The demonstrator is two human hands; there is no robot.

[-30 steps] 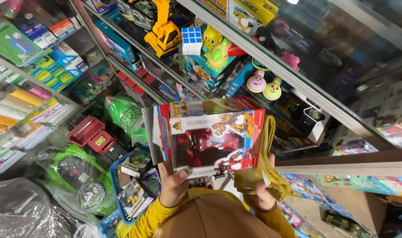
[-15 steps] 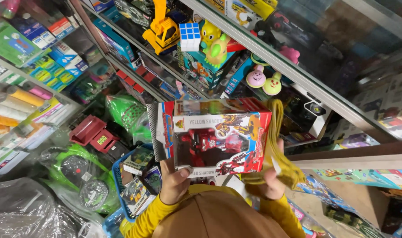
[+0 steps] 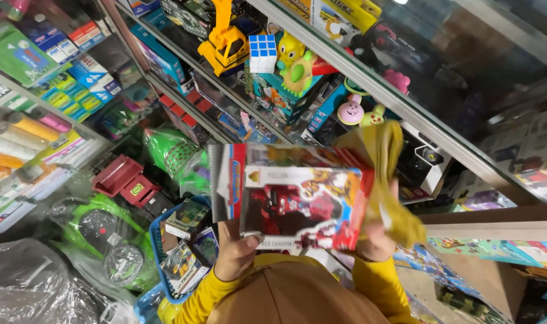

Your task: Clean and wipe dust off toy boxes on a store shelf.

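Observation:
I hold a red toy box (image 3: 297, 201) with a clear window showing a red robot figure, in front of my chest. My left hand (image 3: 234, 255) grips its lower left corner, thumb on the front. My right hand (image 3: 374, 240) is at the box's right edge, shut on a yellow cloth (image 3: 387, 174). The cloth drapes up over the box's top right corner and is blurred. My sleeves are yellow.
Glass shelves packed with toys stand ahead: a yellow excavator (image 3: 225, 39), a puzzle cube (image 3: 262, 53), a yellow-green figure (image 3: 294, 63). Green plastic toys (image 3: 105, 234) in wrap and a blue basket (image 3: 159, 252) of small boxes lie lower left. A wooden counter edge (image 3: 495, 219) runs at right.
The box has come closer and tipped slightly. My right hand has swept the yellow cloth from the box's lower right up along its right side to the top corner.

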